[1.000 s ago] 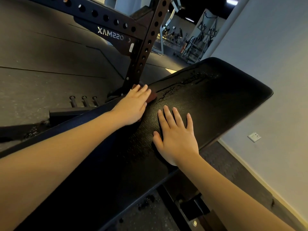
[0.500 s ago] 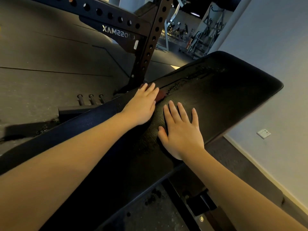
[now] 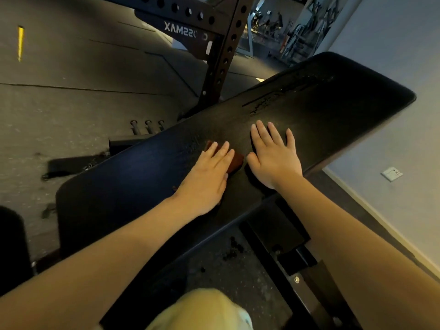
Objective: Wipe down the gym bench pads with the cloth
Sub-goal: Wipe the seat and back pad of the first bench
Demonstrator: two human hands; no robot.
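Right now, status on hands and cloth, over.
Left hand flat, pressing cloth on bench pad. Right hand flat on pad, beside it. No obstacle seen ahead.

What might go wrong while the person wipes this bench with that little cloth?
1. The left hand only presses flat on the cloth and does not grip it, so the cloth might slip out.
2. The bench pad has a cracked patch beyond the fingertips. The cloth could snag there or pull flakes off.
3. The right hand rests flat on the pad, so the spot beneath it may get missed.
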